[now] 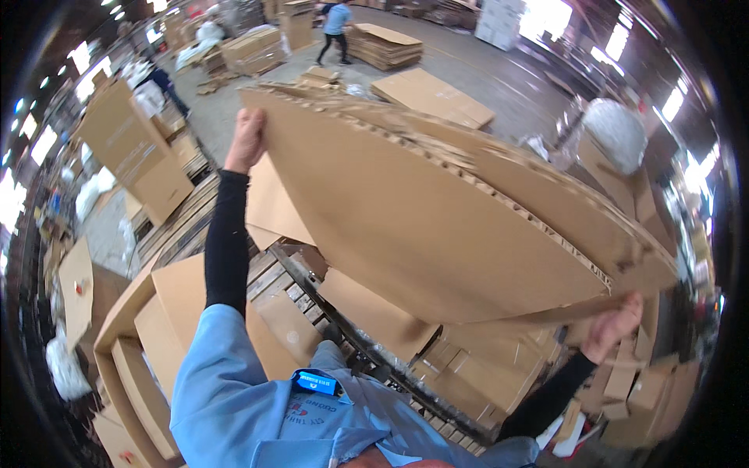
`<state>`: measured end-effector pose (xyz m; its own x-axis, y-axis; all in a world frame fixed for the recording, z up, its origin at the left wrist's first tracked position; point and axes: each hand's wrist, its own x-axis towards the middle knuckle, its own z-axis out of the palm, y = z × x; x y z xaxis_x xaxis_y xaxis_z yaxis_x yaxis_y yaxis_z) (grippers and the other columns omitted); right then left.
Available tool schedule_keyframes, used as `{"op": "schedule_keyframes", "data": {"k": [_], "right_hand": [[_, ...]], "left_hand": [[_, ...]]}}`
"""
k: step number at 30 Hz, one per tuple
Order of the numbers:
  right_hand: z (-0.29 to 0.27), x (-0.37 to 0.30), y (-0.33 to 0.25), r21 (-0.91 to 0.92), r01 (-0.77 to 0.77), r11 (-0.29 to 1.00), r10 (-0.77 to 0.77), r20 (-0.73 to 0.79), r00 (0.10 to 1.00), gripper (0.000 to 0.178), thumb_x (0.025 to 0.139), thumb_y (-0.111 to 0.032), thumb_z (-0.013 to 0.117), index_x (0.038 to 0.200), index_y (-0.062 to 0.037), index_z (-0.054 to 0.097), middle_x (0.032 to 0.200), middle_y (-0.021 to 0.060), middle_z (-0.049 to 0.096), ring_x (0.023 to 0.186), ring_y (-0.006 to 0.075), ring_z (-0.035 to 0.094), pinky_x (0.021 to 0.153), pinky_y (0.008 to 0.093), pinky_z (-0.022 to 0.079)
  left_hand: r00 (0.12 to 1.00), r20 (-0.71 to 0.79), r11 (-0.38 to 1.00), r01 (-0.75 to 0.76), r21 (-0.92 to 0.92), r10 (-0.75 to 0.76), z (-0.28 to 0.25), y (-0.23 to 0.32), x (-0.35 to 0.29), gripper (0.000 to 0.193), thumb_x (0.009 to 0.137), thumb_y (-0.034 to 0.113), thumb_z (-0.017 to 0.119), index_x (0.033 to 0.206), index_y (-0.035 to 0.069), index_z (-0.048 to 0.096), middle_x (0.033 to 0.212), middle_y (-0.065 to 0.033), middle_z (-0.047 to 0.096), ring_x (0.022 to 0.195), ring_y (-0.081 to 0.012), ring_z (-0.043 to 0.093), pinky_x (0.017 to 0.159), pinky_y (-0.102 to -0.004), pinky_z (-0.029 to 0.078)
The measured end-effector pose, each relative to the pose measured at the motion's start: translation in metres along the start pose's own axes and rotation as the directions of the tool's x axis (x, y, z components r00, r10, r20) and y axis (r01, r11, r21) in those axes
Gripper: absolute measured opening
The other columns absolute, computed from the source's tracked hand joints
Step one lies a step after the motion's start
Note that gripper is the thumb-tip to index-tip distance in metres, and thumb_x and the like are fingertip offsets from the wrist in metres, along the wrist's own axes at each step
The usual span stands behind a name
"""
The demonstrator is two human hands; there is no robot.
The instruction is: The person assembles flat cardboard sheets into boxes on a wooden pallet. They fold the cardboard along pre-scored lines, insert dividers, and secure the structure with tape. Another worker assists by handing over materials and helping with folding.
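Observation:
Held up in front of me is a stack of large cardboard sheets point(421, 226), tilted, with fluted edges showing along the top. My left hand point(246, 139) is closed around its upper left corner. At the lower right corner, my right hand point(615, 324) grips the cardboard, its fingers partly hidden by the sheets. Below the stack, flattened cardboard point(491, 363) lies beside a dark metal rail point(343, 316).
A large open carton point(117, 327) with cardboard inside stands at my left. Farther left is a tall box point(133, 148) by wooden pallets point(183, 222). A person point(336, 30) walks near a cardboard pile point(384, 47). Wrapped plastic point(615, 132) sits at the right.

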<state>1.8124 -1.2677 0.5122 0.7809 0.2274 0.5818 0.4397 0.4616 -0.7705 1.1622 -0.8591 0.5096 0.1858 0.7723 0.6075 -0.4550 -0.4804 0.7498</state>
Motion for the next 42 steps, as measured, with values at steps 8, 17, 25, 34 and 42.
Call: {"op": "schedule_keyframes", "data": {"k": [8,17,25,34,42], "right_hand": [[-0.182,0.106,-0.113,-0.259,0.09,0.962,-0.153,-0.237,0.959,0.055,0.1,-0.034,0.048,0.141,0.002,0.04,0.145,0.0138,0.042,0.131,0.0254,0.041,0.113,0.0413,0.029],[-0.323,0.004,-0.287,-0.442,0.012,0.897,-0.287,-0.563,0.775,0.06,0.099,-0.036,0.051,0.143,0.0014,0.037,0.147,0.0146,0.04,0.131,0.026,0.041,0.111,0.0399,0.031],[-0.344,-0.002,-0.299,-0.427,-0.052,0.903,-0.196,-0.516,0.834,0.058,0.099,-0.035,0.05,0.145,-0.0023,0.035,0.146,0.0131,0.04,0.13,0.0255,0.042,0.11,0.0397,0.033],[-0.249,0.059,-0.244,-0.063,-0.051,0.997,0.032,-0.276,0.961,0.055,0.102,-0.037,0.045,0.144,-0.0028,0.037,0.147,0.0112,0.041,0.13,0.0224,0.041,0.112,0.0375,0.031],[-0.003,0.015,-0.129,0.049,0.051,0.998,-0.047,-0.07,0.996,0.049,0.102,-0.035,0.043,0.139,-0.002,0.044,0.141,0.012,0.047,0.125,0.0236,0.047,0.107,0.0417,0.037]], "left_hand": [[0.999,-0.041,1.0,-0.017,0.027,0.018,-0.03,0.002,0.001,0.041,0.091,0.035,0.067,0.112,0.0,0.062,0.104,-0.0048,0.068,0.09,-0.012,0.064,0.079,-0.0272,0.054],[0.964,-0.221,0.984,-0.124,0.129,0.15,0.012,-0.018,0.04,0.038,0.093,0.019,0.066,0.122,0.0,0.052,0.113,-0.0093,0.065,0.094,-0.0143,0.064,0.08,-0.0284,0.053],[0.979,-0.178,0.983,-0.068,0.173,0.099,0.031,-0.032,0.062,0.034,0.096,0.023,0.061,0.121,0.001,0.055,0.113,-0.0062,0.065,0.097,-0.0123,0.063,0.083,-0.0268,0.051],[0.983,-0.163,0.989,-0.066,0.131,0.087,0.02,-0.023,0.044,0.034,0.098,0.024,0.058,0.123,0.001,0.055,0.112,-0.0042,0.065,0.095,-0.0102,0.062,0.082,-0.026,0.051],[0.991,-0.114,0.937,0.102,0.335,-0.067,0.043,0.024,0.015,0.05,0.102,0.039,0.045,0.134,0.0,0.048,0.129,-0.0063,0.056,0.118,-0.0128,0.052,0.101,-0.0289,0.04]]}}
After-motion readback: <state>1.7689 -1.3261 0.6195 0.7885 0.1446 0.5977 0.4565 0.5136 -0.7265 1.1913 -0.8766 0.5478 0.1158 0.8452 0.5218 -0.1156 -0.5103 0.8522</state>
